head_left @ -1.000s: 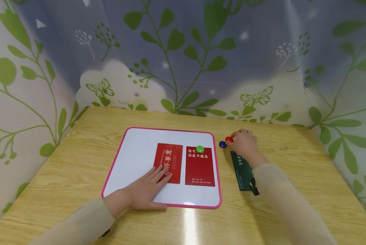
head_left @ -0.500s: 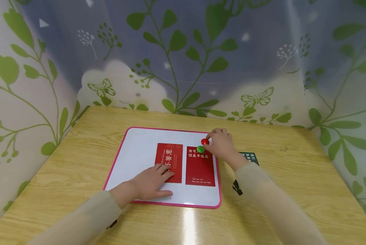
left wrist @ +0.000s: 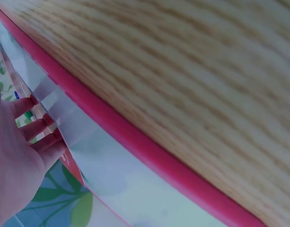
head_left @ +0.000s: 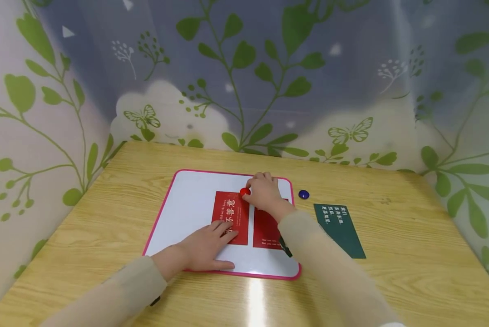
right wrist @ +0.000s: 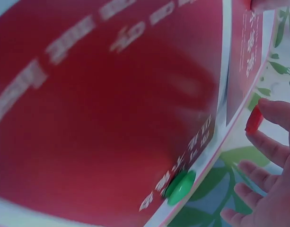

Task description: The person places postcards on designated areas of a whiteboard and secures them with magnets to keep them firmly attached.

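A whiteboard (head_left: 189, 195) with a pink rim lies on the table, bearing two red cards with white lettering. My left hand (head_left: 205, 247) rests on the board, its spread fingers over the lower part of the left red card (head_left: 242, 218). Between thumb and index finger my right hand (head_left: 264, 194) pinches a round red magnet (head_left: 244, 192) at that card's top right corner; in the right wrist view the magnet (right wrist: 254, 119) appears off the board. The right red card (head_left: 264, 229) is partly covered by my right arm. A green magnet (right wrist: 181, 187) sits on its top edge.
Right of the board, a round blue magnet (head_left: 303, 194) lies on the wooden table (head_left: 407, 236). A dark green card (head_left: 344, 229) with white lettering is nearer, partly behind my right sleeve. Patterned fabric (head_left: 244, 91) stands behind the table and at both sides.
My right hand has picked the red magnet up from beside the blue one and carried it left, past the green magnet, to the left card's top. My left hand stays on the left card.
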`<action>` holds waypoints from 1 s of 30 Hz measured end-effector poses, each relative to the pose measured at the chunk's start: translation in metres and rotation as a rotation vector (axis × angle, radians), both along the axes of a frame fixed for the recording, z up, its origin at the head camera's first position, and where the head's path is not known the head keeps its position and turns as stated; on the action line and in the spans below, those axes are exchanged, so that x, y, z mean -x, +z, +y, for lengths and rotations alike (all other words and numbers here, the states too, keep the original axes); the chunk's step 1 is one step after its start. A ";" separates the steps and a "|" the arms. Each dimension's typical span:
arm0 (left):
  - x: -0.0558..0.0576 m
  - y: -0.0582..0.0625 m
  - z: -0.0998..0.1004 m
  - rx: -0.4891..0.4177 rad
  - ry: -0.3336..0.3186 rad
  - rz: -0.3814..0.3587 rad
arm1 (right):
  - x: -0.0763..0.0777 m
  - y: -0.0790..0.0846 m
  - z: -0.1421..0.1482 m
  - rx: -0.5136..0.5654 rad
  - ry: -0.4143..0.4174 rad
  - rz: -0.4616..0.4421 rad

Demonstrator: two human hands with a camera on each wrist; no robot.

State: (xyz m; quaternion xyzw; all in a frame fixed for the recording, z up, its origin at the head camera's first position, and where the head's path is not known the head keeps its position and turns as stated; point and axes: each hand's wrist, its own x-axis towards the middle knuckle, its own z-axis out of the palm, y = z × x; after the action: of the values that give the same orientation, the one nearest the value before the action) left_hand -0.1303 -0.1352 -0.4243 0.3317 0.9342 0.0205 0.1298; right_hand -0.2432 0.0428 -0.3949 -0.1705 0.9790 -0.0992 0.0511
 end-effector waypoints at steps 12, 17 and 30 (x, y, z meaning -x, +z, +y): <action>-0.001 0.001 0.001 0.010 -0.014 0.020 | 0.003 -0.007 -0.021 -0.014 0.001 0.005; -0.001 0.000 0.001 0.011 -0.017 0.022 | 0.004 -0.009 -0.023 -0.030 0.009 0.010; -0.001 -0.002 -0.001 0.015 -0.029 0.045 | 0.007 -0.012 -0.030 -0.037 0.019 -0.005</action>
State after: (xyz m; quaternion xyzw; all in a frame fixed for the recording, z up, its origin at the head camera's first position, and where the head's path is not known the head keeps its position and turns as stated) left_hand -0.1296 -0.1358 -0.4264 0.3446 0.9321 0.0044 0.1116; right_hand -0.2505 0.0128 -0.4067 -0.1785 0.9789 -0.0810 0.0578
